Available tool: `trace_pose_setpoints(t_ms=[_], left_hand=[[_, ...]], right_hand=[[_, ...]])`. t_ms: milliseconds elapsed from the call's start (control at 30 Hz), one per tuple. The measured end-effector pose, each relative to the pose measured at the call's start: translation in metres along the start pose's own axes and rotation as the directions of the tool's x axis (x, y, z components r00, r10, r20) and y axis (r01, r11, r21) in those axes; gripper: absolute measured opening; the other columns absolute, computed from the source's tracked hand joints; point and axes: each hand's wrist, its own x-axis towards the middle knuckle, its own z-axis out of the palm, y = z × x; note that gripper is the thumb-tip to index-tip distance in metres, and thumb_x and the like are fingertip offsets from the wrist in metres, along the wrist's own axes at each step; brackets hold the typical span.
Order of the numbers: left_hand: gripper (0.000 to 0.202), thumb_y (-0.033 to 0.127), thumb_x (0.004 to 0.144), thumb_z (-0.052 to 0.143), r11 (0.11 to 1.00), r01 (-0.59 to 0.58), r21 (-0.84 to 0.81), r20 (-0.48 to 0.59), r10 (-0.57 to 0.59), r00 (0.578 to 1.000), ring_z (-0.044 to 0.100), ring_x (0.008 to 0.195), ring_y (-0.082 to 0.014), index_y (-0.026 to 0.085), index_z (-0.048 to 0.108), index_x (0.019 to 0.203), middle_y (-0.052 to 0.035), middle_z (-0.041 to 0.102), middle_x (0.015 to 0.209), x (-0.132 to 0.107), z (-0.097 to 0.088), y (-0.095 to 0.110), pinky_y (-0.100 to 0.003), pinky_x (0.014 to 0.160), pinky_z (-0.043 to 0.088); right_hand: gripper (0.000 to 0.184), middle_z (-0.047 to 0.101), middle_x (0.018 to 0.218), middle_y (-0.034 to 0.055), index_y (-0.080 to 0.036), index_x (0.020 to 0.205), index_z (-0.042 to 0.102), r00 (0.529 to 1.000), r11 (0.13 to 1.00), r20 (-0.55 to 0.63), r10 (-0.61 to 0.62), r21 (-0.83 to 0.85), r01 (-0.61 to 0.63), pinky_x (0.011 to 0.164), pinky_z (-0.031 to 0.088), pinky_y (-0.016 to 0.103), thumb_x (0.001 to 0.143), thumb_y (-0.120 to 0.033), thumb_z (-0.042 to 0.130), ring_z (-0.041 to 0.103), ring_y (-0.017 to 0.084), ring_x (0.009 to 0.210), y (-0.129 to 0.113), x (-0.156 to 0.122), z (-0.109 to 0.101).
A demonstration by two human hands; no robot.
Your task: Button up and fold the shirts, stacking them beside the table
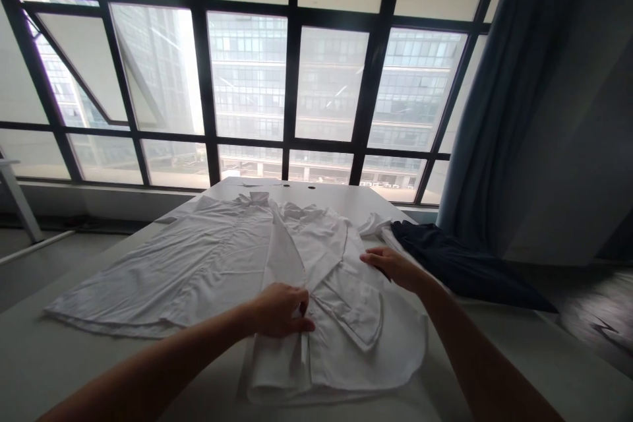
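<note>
Notably, we find the left hand (279, 310) curled, pinching the white shirt (212, 270); the right hand (393, 267) lies open, gripping nothing, so a slipped pinch could rumple the shirt.

The left hand (279, 310) curls downward with its fingers bunched, the left forearm (148, 372) slanting in from the lower left. The right hand (390, 269) lies flatter, well apart from the left hand, fingers stretched toward it, the right forearm (479, 356) rising from the lower right.
</note>
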Motion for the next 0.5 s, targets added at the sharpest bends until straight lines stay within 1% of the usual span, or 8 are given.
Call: trace_pose_setpoints(t_ms=[33,100,167,233,333,433,500], left_hand=[[0.04,0.06,0.084,0.058,1.0,-0.008,-0.005,-0.004,0.008,1.0,0.067,0.087,-0.0245,0.022,0.063,0.096,-0.0047,0.071,0.096,-0.001,0.0,0.0,-0.028,0.071,0.045],[0.038,0.058,0.09,0.051,1.0,-0.026,-0.014,-0.013,0.026,1.0,0.067,0.089,-0.0246,0.022,0.063,0.097,-0.0048,0.071,0.096,-0.002,-0.001,0.0,-0.029,0.073,0.045],[0.035,0.054,0.093,0.048,0.999,-0.04,-0.019,-0.022,0.039,0.999,0.067,0.09,-0.0245,0.023,0.062,0.099,-0.0045,0.071,0.096,-0.003,-0.002,0.0,-0.029,0.073,0.045],[0.03,0.051,0.092,0.051,0.998,-0.054,-0.021,-0.024,0.054,0.998,0.067,0.089,-0.0244,0.023,0.061,0.099,-0.0039,0.071,0.096,-0.004,-0.002,-0.002,-0.029,0.073,0.044],[0.028,0.048,0.088,0.058,0.997,-0.076,-0.017,-0.028,0.076,0.997,0.067,0.088,-0.0244,0.023,0.061,0.098,-0.0035,0.07,0.095,-0.004,-0.002,-0.004,-0.028,0.071,0.044],[0.028,0.049,0.087,0.059,0.996,-0.089,-0.019,-0.039,0.088,0.995,0.067,0.088,-0.0245,0.023,0.062,0.097,-0.0034,0.07,0.095,-0.004,-0.002,-0.006,-0.028,0.071,0.044],[0.028,0.049,0.086,0.061,0.995,-0.092,-0.029,-0.045,0.091,0.995,0.067,0.088,-0.0242,0.023,0.062,0.096,-0.0031,0.07,0.094,-0.005,-0.001,-0.006,-0.028,0.071,0.044]], right_hand=[[0.048,0.043,0.045,-0.0077,-0.018,0.067,0.05,0.999,0.999,0.017,-0.038,0.007,0.038,0.037,0.027,0.019,0.073,-0.064,0.062,0.038,0.006,0.037,-0.004,0.003,0.016],[0.045,0.045,0.043,-0.007,-0.019,0.063,0.048,0.995,0.997,0.065,-0.07,-0.012,0.071,0.036,0.029,0.019,0.075,-0.06,0.061,0.042,0.007,0.036,-0.009,0.008,0.048],[0.04,0.051,0.044,-0.0053,-0.019,0.062,0.047,0.991,0.996,0.126,-0.056,-0.062,0.064,0.036,0.033,0.019,0.078,-0.054,0.062,0.047,0.009,0.036,-0.009,0.013,0.076],[0.035,0.057,0.047,-0.0036,-0.019,0.063,0.05,0.981,0.99,0.189,-0.032,-0.132,0.058,0.036,0.035,0.018,0.08,-0.047,0.06,0.051,0.009,0.037,-0.005,0.017,0.096],[0.027,0.059,0.049,-0.0028,-0.017,0.066,0.055,0.976,0.969,0.216,-0.021,-0.234,0.073,0.036,0.035,0.017,0.081,-0.039,0.059,0.053,0.01,0.039,0.0,0.02,0.111],[0.023,0.059,0.05,-0.0029,-0.017,0.067,0.057,0.982,0.961,0.185,-0.043,-0.261,0.091,0.036,0.035,0.017,0.082,-0.034,0.058,0.052,0.009,0.039,-0.001,0.021,0.113],[0.025,0.059,0.051,-0.0026,-0.017,0.069,0.058,0.978,0.963,0.205,-0.043,-0.252,0.095,0.037,0.036,0.017,0.084,-0.037,0.057,0.051,0.009,0.039,-0.004,0.02,0.111]])
